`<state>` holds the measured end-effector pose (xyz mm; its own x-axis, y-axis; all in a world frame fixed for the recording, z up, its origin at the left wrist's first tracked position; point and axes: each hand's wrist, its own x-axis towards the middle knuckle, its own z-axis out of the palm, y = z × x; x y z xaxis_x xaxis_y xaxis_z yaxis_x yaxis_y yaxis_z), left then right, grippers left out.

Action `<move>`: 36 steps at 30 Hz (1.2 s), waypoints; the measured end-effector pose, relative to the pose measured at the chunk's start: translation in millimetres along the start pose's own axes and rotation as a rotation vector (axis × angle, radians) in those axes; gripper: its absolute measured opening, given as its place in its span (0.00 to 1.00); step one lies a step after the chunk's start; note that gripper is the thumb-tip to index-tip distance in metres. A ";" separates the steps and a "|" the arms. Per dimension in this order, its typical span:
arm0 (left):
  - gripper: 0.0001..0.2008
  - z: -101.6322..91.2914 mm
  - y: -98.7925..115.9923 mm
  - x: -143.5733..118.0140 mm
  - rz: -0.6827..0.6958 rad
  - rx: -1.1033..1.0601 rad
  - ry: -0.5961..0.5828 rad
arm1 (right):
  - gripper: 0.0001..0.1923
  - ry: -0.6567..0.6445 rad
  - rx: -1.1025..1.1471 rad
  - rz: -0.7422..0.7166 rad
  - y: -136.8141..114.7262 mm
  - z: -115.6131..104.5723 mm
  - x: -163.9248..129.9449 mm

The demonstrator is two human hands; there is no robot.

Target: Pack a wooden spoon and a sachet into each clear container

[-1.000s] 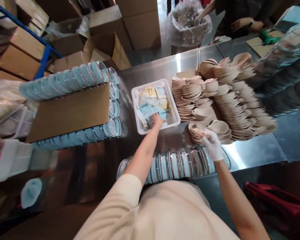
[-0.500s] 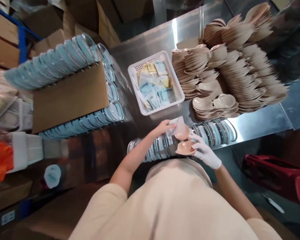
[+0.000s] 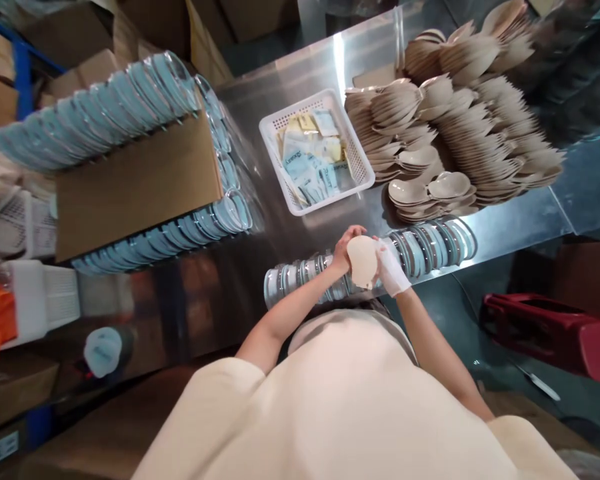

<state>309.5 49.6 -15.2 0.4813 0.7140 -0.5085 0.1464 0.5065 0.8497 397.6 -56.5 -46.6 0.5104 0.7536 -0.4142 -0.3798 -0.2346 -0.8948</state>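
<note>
A light, stiff beige shell (image 3: 362,261) is clasped at its edges between the bare left hand (image 3: 343,248) and gloved right hand (image 3: 391,268), above a row of lids (image 3: 430,243).

A pale beige, round moulded shell (image 3: 362,260) is shown between a bare left hand (image 3: 344,248) and a right hand in a white glove (image 3: 391,269). A cream-coloured top is worn. At 12 o'clock from the hands, pale blue and yellow printed sachets (image 3: 310,163) are seen in a white perforated plastic basket (image 3: 353,143). At 2 o'clock, tan-beige stacked shells (image 3: 460,127) are spread over the silver-grey steel table (image 3: 520,217). At 10 o'clock, light blue-tinted clear lids (image 3: 95,113) are ranged around a plain brown cardboard sheet (image 3: 135,183). A dark red plastic object (image 3: 550,330) is seen at 4 o'clock.
</note>
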 end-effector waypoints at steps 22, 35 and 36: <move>0.33 -107.0 -17.2 -103.9 0.552 0.607 -0.294 | 0.40 -0.007 -0.151 0.218 3.3 1.3 -165.7; 0.57 -103.6 -44.5 -39.0 0.473 1.092 -0.508 | 0.32 0.054 -1.356 -0.226 10.4 63.3 -62.7; 0.57 -104.1 -44.8 -39.2 0.469 1.085 -0.501 | 0.32 0.071 -1.359 -0.282 16.3 57.1 -60.0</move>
<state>194.1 49.3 -47.8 0.9141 0.3372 -0.2251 0.3874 -0.5628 0.7301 316.8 -70.5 -26.8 0.4967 0.8520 -0.1654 0.7607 -0.5191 -0.3898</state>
